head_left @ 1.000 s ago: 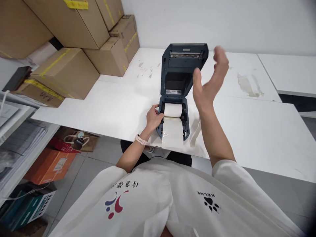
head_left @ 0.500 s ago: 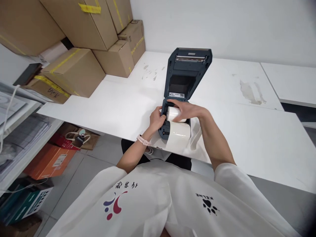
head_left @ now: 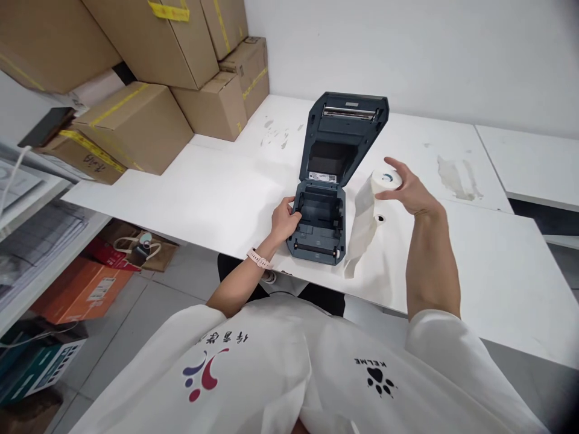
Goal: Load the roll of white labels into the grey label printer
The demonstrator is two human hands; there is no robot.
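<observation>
The dark label printer [head_left: 316, 241] stands at the table's front edge with its lid [head_left: 346, 129] raised and its roll bay bare. My left hand [head_left: 284, 220] grips the printer's left wall, thumb over the inner rim. To the right of the printer, my right hand [head_left: 409, 187] is closed round a white roll of labels [head_left: 380, 181], thumb on the near side and fingers on the far side. From the roll a loose strip of labels [head_left: 362, 223] trails toward the table's front edge.
Cardboard boxes [head_left: 136, 123] are stacked at the back left. The white table [head_left: 226, 187] has a round hole [head_left: 380, 219] right of the label strip. A wall [head_left: 407, 54] rises behind. Low at the left are shelves and an orange box [head_left: 85, 292].
My right hand has lifted the roll of labels out of the printer and carried it right, its strip trailing along. My left hand has stayed on the printer's left side.
</observation>
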